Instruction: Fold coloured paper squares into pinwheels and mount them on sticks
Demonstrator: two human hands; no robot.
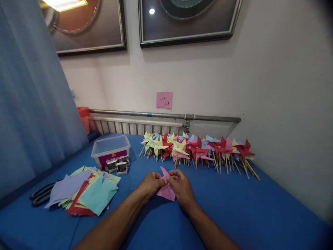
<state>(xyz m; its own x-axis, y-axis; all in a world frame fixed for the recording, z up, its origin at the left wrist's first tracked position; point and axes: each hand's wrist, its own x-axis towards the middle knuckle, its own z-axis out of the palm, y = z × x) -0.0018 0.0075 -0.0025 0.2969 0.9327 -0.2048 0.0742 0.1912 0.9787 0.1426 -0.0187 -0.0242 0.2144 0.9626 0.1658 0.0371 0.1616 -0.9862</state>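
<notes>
A pink paper square, partly folded, is held over the blue table near its middle. My left hand pinches its left side with the fingers closed. My right hand grips the paper's right side, fingers curled on it. One pink corner pokes up between the two hands. A row of finished paper pinwheels on wooden sticks lies just beyond the hands, along the wall.
A stack of coloured paper squares lies at the left, with black-handled scissors beside it. A clear plastic box and small pin boxes stand behind the stack. A curtain hangs at the left; pipes run along the wall.
</notes>
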